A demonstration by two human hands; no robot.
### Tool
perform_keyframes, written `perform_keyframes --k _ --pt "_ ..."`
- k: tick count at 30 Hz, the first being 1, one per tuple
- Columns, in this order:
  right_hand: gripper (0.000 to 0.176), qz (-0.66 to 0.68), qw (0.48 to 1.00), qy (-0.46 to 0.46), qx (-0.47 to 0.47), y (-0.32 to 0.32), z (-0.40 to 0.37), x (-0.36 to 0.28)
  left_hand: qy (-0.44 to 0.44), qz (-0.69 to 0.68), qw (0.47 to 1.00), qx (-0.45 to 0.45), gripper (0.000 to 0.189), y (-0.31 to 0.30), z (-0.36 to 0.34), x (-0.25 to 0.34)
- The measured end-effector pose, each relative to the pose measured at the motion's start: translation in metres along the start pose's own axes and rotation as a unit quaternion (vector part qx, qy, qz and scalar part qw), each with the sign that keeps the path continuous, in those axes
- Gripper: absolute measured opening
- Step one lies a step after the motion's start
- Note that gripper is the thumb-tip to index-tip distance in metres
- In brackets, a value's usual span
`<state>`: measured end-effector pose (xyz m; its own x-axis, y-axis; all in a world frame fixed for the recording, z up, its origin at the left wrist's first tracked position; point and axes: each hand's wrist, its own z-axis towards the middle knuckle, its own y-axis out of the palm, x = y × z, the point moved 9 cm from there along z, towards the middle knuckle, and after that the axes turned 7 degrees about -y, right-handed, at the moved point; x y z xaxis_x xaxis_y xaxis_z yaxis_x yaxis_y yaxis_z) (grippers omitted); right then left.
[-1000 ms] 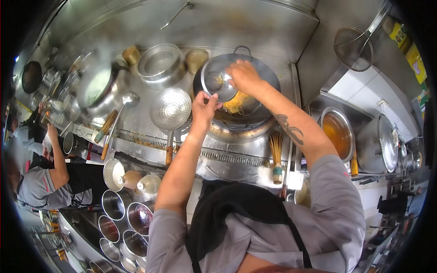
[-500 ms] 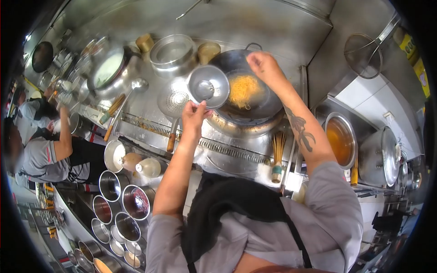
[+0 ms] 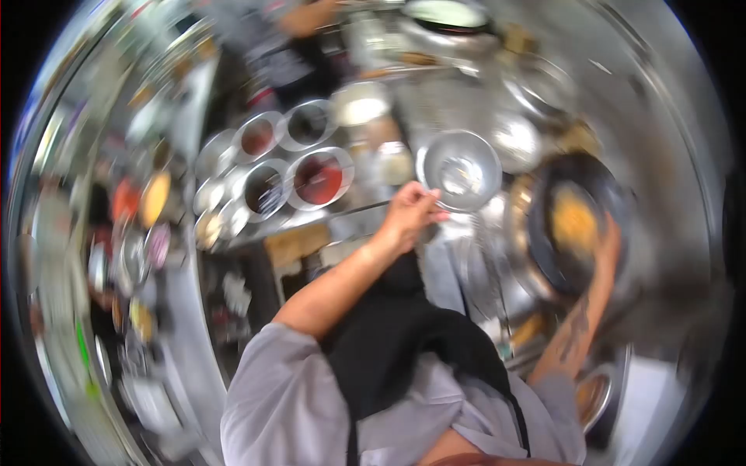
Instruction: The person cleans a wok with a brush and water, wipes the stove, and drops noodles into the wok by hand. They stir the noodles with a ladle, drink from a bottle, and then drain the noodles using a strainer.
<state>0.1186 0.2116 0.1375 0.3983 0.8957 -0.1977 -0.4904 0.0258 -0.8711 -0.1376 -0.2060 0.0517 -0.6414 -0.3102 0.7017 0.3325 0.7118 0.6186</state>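
Note:
Pinched by its rim, a round metal bowl [image 3: 471,147] is in my left hand [image 3: 412,211], between thumb and fingers. The bowl is tilted toward me and its shiny inside shows. At the right, my right hand [image 3: 609,239] is over the edge of the dark wok [image 3: 545,247], its fingers smeared by motion. Beside those fingers, a heap of yellow-orange shredded food [image 3: 573,217] lies in the wok. A pale, shiny perforated skimmer [image 3: 516,144] rests on the steel counter just past the bowl.
Several metal pots of sauce, one of them red [image 3: 318,182], stand to the left. A person [image 3: 268,58] works at the upper left. A large pot [image 3: 447,17] with white contents sits at the top, and a metal basin [image 3: 544,84] is behind the wok.
The view has swung to the left and blurred. My right hand has come down from above the wok to beside the food. The bowl is still in my left hand.

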Motion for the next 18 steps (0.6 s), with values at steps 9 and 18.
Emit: perform_keyframes --k 9,18 --pt "0.035 0.196 0.966 -0.127 0.109 0.046 -0.004 -0.143 0.228 -0.232 0.894 0.308 0.009 -0.285 -0.233 0.036" --pt "0.035 0.265 0.951 -0.156 0.040 0.097 0.012 -0.349 0.409 -0.325 0.618 0.587 0.015 -0.511 -0.581 -0.007"
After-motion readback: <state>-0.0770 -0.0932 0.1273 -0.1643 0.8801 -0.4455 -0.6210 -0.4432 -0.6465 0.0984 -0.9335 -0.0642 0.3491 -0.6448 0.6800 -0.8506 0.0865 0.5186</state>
